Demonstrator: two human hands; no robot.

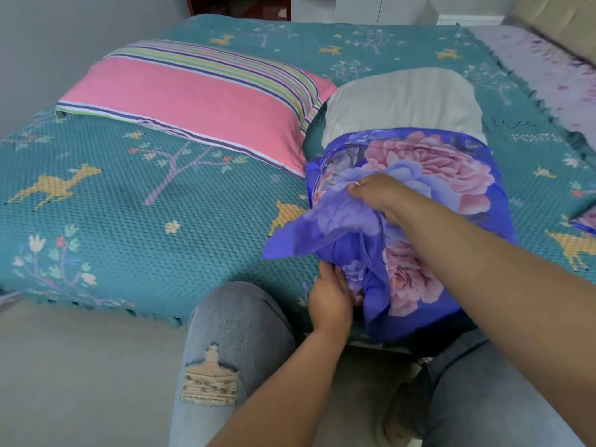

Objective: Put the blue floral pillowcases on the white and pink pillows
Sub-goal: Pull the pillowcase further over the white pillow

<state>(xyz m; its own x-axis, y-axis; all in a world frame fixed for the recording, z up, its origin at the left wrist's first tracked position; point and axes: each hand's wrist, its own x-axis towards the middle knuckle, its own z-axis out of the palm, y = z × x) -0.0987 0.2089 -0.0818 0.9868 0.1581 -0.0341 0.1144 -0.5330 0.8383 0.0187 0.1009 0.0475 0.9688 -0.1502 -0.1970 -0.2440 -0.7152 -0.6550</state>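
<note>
A white pillow (400, 101) lies on the bed with its near half inside a blue floral pillowcase (429, 162). My right hand (375, 193) pinches a bunched fold of the case on top of the pillow. My left hand (330, 298) presses flat against the case's near left corner at the bed's edge. A pink pillow (200, 101) with striped bands lies bare to the left, touching the white one. A bit of a second blue floral fabric (585, 221) peeks in at the right edge.
The bed wears a teal quilted cover (135, 227) with deer and tree motifs. A lilac patterned sheet (548, 75) and a beige headboard (554, 24) lie at the far right. My knees in jeans (232, 333) stand against the bed's near edge.
</note>
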